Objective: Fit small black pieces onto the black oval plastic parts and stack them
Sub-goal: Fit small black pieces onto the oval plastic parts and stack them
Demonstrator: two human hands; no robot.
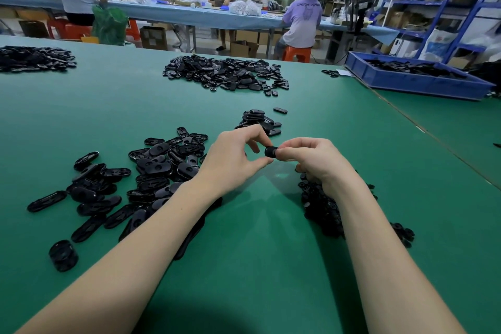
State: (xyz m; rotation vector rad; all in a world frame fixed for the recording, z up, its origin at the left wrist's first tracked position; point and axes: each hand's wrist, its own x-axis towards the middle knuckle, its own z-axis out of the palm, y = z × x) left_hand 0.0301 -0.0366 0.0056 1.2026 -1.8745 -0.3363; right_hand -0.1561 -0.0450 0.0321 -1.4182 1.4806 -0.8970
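Observation:
Above the green table (244,266) my right hand (311,163) pinches a small black round piece (271,151) between thumb and fingers. My left hand (235,157) hovers just left of it, its thumb and forefinger curled close to the piece; whether they touch it I cannot tell. A loose heap of black oval parts (151,171) lies under and left of my left forearm. A heap of small black pieces (322,206) sits beneath my right wrist. A short stack of fitted ovals (257,120) stands just beyond my hands.
A larger pile of black parts (227,73) lies farther back, another pile (32,58) at far left. A blue bin (417,81) holding parts sits at the right rear. A lone round black part (63,255) lies near left. People work at a far bench.

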